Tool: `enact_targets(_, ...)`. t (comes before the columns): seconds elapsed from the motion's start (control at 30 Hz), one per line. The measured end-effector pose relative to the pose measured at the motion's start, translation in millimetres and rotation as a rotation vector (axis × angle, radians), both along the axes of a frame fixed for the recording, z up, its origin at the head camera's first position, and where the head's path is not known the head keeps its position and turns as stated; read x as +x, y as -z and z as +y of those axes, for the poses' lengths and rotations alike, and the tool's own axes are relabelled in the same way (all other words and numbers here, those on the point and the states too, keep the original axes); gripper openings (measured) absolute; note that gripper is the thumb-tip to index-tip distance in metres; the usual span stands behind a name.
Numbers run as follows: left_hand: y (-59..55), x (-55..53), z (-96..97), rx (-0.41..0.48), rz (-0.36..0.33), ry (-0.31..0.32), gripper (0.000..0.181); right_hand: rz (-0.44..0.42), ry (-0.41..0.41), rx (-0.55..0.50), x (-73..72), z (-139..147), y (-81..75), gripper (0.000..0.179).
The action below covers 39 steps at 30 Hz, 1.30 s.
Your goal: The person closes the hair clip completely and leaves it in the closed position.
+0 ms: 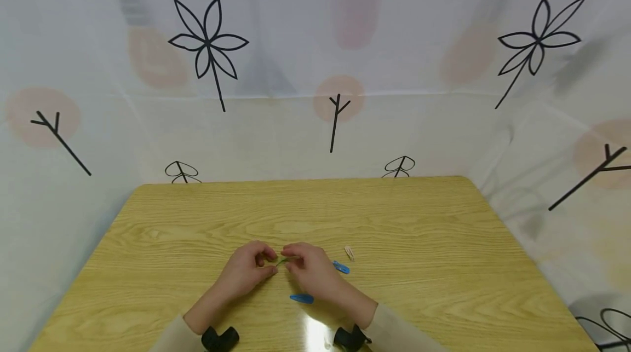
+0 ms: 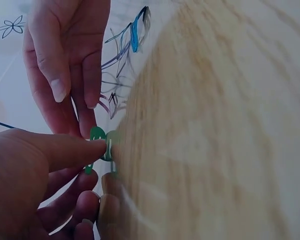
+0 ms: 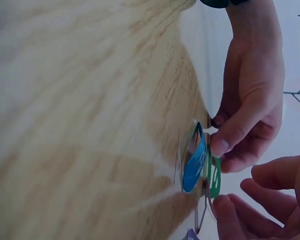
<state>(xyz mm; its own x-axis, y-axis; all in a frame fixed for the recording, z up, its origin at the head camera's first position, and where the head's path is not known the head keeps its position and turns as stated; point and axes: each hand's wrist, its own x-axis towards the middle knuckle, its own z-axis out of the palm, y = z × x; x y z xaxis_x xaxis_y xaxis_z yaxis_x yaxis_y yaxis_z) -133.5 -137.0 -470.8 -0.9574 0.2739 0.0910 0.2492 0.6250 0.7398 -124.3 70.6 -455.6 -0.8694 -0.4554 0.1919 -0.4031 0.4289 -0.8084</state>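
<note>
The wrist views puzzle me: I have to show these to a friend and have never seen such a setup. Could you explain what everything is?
No robot here: just a person's bare left hand and right hand over a table. The wide picture comes from a camera worn on the head, looking forward and down. The two close ones come from a camera on each wrist, which is why the table seems tipped on its side there. On the table lie a blue clip, another blue clip nearer the person, and some slim pale things, too small to name in the wide view. The left hand's thumb and finger hold a green clip. The right hand's fingertips are close around it too, but I can't tell whether they grip it.
</note>
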Motion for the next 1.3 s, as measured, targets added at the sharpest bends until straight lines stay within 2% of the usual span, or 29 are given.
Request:
enact_targets(0.23, -0.6, 0.3, -1.7, 0.050, -0.012, -0.020, 0.017, 0.023, -0.033, 0.037, -1.5, -1.1, -1.0, 0.023)
enact_targets(0.47, -1.1, -0.1, -3.4, 0.051, 0.014, -0.026, 0.014, 0.022, -0.053, 0.059, -2.9, -3.1, -1.8, 0.022)
enact_targets(0.63, -1.5, -0.9, -5.3, 0.082, 0.003, -0.007, 0.011, 0.071, -0.054, 0.084, -3.4, -4.5, -4.2, 0.021)
enact_targets(0.8, -6.4, -0.7, -7.0, 0.182, -0.052, 0.033, 0.003, 0.132, -0.059, 0.097, -4.3, -4.1, -5.5, 0.023)
enact_targets(0.97, -14.7, 0.6, -7.1, 0.261, -0.110, 0.066, 0.005, 0.119, -0.057, 0.091, -2.8, -2.3, -9.5, 0.022)
enact_targets(1.13, -19.7, 2.1, -5.0, 0.293, -0.153, 0.059, 0.007, 0.090, -0.037, 0.065, -2.4, 0.2, -13.0, 0.017)
enact_targets(1.3, -20.4, 3.9, -3.1, 0.336, -0.158, 0.066, 0.007, 0.052, -0.047, 0.033, -2.1, 3.2, -14.1, 0.012)
